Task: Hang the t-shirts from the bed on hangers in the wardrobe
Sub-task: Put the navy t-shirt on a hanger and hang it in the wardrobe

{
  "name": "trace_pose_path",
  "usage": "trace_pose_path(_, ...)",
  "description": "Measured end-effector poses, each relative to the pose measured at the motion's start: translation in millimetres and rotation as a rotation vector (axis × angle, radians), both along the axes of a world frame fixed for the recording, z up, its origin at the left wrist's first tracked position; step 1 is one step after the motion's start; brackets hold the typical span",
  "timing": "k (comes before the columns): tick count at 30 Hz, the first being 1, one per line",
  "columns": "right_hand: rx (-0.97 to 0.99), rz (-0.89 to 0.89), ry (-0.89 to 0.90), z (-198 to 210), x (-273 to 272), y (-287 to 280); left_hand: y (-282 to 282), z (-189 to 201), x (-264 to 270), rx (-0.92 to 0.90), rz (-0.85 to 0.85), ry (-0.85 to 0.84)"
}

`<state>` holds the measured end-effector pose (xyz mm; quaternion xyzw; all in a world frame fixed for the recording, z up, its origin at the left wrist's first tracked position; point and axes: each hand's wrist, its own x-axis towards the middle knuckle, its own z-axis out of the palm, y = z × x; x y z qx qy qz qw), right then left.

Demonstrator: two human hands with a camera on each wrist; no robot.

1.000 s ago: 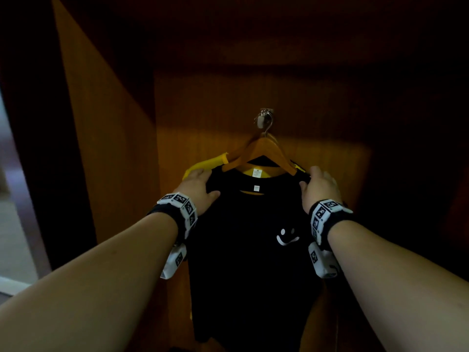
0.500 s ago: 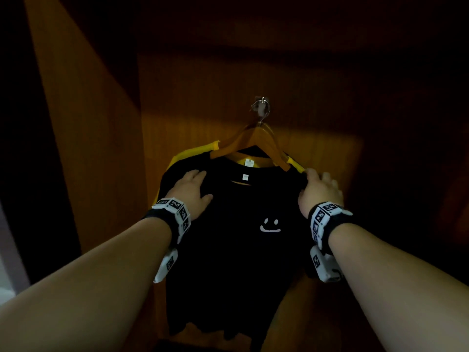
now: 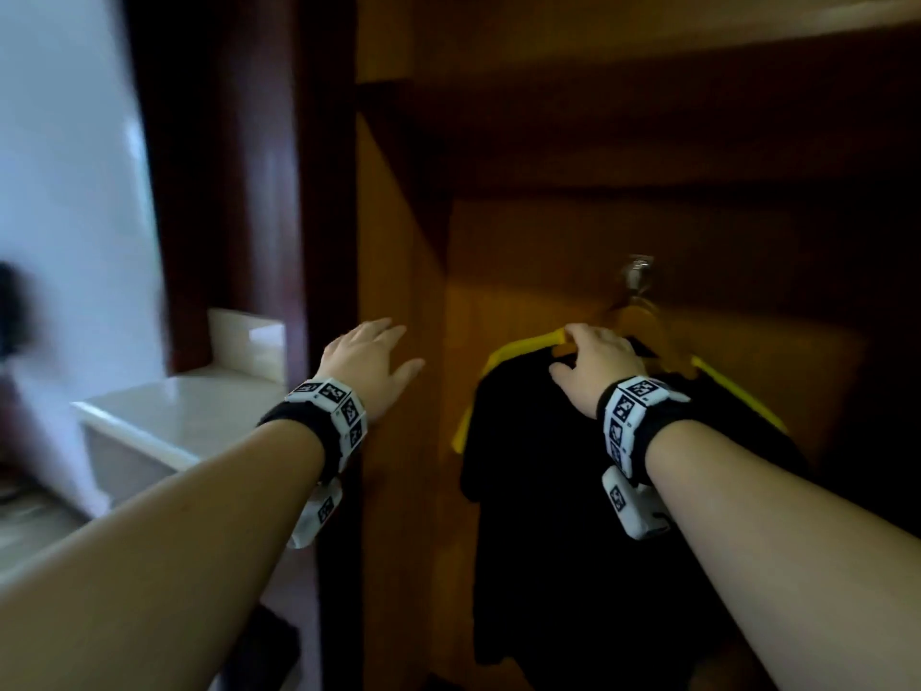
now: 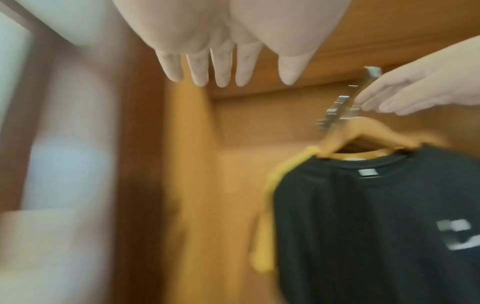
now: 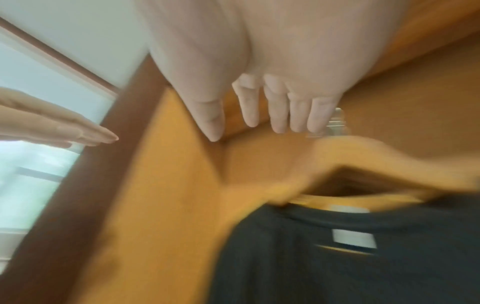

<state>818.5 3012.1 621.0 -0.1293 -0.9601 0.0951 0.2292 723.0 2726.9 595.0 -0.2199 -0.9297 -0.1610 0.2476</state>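
My left hand [image 3: 371, 364] hangs in the air with straight fingers, holding nothing, beside the wardrobe's side panel [image 3: 398, 341]. My right hand [image 3: 595, 369], fingers loose and spread, reaches over the black t-shirt [image 3: 573, 541], which hangs on a wooden hanger [image 4: 345, 133] in front of a yellow t-shirt [image 3: 518, 349]. Both wrist views are blurred, and my right hand hides most of the hanger from the head view.

Right hand [image 3: 595, 372] hides part of the blurred wooden hanger [image 3: 643, 324].

Head view dim inside, bright at left; both wrist views motion-blurred, washed out.
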Motion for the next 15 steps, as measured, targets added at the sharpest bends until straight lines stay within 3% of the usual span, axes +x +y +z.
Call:
trace_pose_path(9,0.041,0.304,0.108,26,-46,-198,-250,14,31,0.055,0.398,-0.02)
trace_pose_path(15,0.05,0.44,0.13,38,-93,-366,-408,20,31,0.061,0.564,-0.077)
